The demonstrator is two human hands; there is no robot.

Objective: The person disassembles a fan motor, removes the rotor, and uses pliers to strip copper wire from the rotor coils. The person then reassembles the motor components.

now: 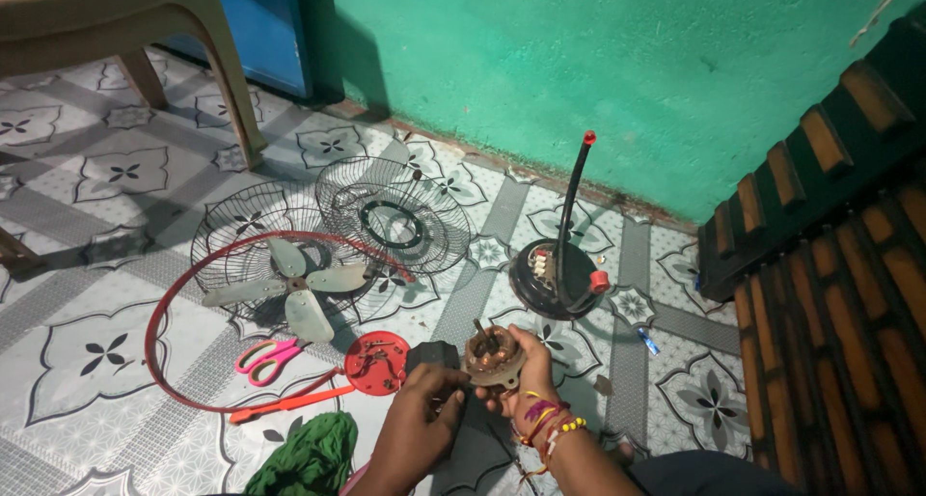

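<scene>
My right hand (529,375), with coloured threads on the wrist, grips a round fan motor (492,356) with copper windings and a short shaft pointing up. My left hand (424,409) touches the motor's lower left side and rests over a dark motor housing (431,356) beneath it. Both hands are low in the middle of the view, above the patterned tile floor.
Two wire fan guards (395,216) and a grey three-blade fan (289,284) lie on the floor with a red rim ring (159,313). Pink scissors (265,358), a red round cover (376,363), a green cloth (309,457), a black fan base with stem (559,274), a plastic chair (145,23).
</scene>
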